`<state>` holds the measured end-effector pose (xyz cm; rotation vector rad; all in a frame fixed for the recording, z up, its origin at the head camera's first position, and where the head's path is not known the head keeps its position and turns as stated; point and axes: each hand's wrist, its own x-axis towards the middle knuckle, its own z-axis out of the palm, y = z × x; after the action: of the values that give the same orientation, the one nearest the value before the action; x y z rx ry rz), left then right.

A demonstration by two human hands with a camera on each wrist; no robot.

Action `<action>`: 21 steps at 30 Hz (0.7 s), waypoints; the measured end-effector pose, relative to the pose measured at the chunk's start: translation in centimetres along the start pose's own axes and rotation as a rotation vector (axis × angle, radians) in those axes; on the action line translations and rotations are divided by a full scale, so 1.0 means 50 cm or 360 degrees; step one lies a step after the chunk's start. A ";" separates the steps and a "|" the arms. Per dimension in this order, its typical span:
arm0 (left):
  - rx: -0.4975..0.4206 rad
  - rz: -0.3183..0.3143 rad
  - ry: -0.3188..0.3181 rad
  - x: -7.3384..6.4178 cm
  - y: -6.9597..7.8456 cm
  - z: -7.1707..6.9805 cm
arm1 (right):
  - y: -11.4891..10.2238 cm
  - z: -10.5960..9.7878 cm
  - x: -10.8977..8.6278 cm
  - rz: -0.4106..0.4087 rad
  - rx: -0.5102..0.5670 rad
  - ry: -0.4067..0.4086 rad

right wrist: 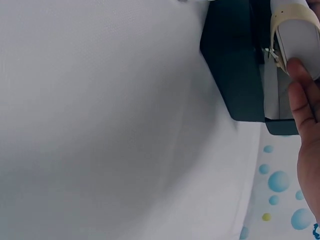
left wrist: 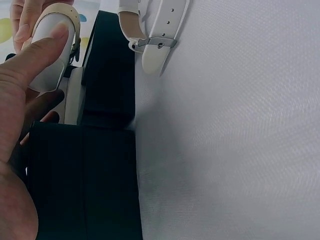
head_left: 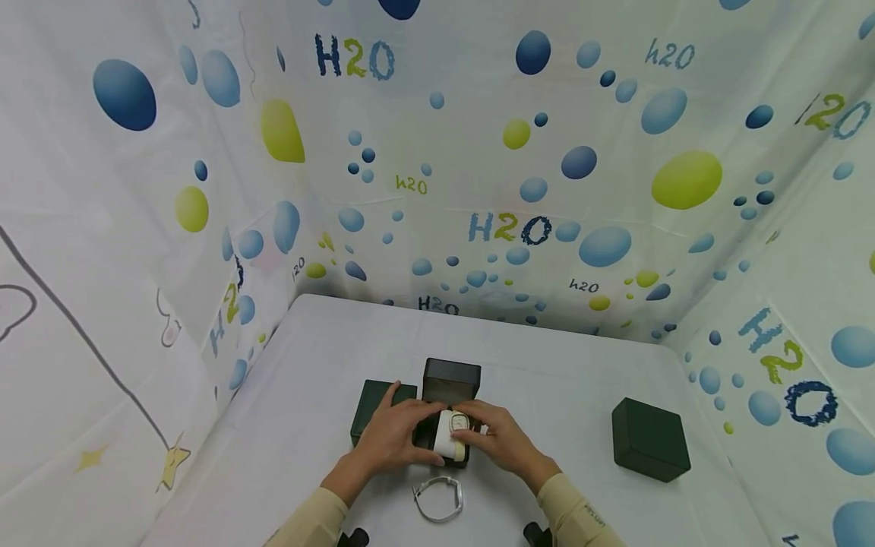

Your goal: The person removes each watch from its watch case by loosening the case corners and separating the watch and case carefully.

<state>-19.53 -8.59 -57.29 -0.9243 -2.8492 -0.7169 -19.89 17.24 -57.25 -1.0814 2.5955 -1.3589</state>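
Observation:
A wristwatch (head_left: 459,422) with a cream strap (right wrist: 296,13) is wrapped round a white cushion (left wrist: 46,72). Both hands hold it over an open dark green watch box (head_left: 451,381), whose lid stands up at the back. My left hand (head_left: 393,434) grips the cushion's left end, its thumb lying along the top. From the other side my right hand (head_left: 504,442) pinches the watch and cushion, with fingertips on the cushion's end in the right wrist view. In front of the box lies a second wristwatch (left wrist: 161,30), its white strap buckled into a loop.
Just left of the open box sits another dark green box (head_left: 365,403), partly behind my left hand. A closed dark green box (head_left: 651,441) stands far right on the white-covered table (head_left: 547,372). Printed curtains (head_left: 465,152) enclose the back and sides.

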 end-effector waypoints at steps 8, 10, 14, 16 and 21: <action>-0.0006 -0.0005 -0.0048 0.000 0.004 -0.007 | -0.002 -0.011 0.003 -0.0017 -0.0090 -0.0090; -0.0017 -0.0004 -0.0065 0.001 0.004 -0.009 | -0.003 -0.013 0.003 -0.0021 -0.0112 -0.0103; -0.0045 -0.0004 -0.0092 0.002 0.004 -0.012 | -0.007 -0.016 0.004 -0.0015 -0.0137 -0.0125; -0.0052 -0.0001 -0.0087 0.002 0.004 -0.011 | -0.010 -0.017 0.004 -0.0001 -0.0151 -0.0128; -0.0002 0.0003 -0.0028 0.001 0.005 -0.007 | -0.018 -0.016 0.005 -0.0005 -0.0222 -0.0123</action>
<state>-19.46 -8.56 -56.88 -0.9379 -2.8633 -0.7135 -19.81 17.35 -56.04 -1.1314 2.6667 -1.1269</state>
